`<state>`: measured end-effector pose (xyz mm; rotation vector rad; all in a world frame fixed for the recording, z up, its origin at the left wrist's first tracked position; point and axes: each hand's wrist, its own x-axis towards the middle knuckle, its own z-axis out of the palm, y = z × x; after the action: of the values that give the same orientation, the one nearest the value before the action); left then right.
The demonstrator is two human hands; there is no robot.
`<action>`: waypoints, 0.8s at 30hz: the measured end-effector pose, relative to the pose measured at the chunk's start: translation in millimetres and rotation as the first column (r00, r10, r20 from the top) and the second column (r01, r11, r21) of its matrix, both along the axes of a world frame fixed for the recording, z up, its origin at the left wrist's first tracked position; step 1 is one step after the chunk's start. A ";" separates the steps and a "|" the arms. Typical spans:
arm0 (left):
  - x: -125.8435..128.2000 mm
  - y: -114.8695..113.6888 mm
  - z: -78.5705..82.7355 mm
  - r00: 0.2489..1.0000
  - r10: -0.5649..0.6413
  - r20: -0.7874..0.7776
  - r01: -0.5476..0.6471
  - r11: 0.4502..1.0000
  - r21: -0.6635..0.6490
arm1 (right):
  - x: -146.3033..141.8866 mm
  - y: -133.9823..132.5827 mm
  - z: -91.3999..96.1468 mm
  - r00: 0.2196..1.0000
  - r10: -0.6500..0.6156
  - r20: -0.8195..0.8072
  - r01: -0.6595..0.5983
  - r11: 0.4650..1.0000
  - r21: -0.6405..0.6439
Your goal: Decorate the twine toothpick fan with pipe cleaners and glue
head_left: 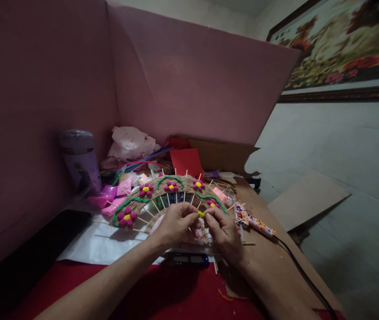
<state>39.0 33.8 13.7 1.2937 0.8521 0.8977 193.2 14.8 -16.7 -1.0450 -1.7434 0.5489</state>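
Observation:
Between the fingertips of my left hand (pixel 178 224) and my right hand (pixel 223 231) is a small lump of yellow clay (pixel 201 214), pinched from both sides. Just behind my hands lies a fan-shaped frame (pixel 158 194) of thin sticks woven with brown twine. Magenta flowers (pixel 127 217) with yellow centres sit along its arc, joined by wavy green strips (pixel 119 210). My hands cover the frame's lower middle and part of its right side.
A patterned glue gun (pixel 254 221) with a black cord lies at the right. Pink clay packets (pixel 106 195) and a purple tumbler (pixel 81 162) stand left. A dark blue tool (pixel 187 259) lies in front. Pink panels (pixel 189 84) rise behind; a framed picture (pixel 343 49) hangs on the wall.

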 end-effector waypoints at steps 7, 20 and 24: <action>1.3 0.2 -6.1 1.000 -0.008 0.005 0.008 0.999 0.051 | 1.0 0.2 -5.7 0.999 -0.037 0.011 0.036 0.999 0.039; 5.8 -12.3 -2.3 0.973 0.057 0.222 -0.035 0.994 -0.100 | -13.1 -12.1 -10.9 0.994 -0.062 -0.094 0.060 0.998 -0.028; 3.0 -7.9 -3.1 0.949 -0.001 0.315 0.053 0.986 -0.158 | -10.9 -10.4 -2.4 0.963 0.009 -0.270 -0.042 0.992 -0.116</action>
<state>42.0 25.8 10.7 0.9836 0.6402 0.9602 182.4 4.5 -19.1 -0.9821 -1.5005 0.7846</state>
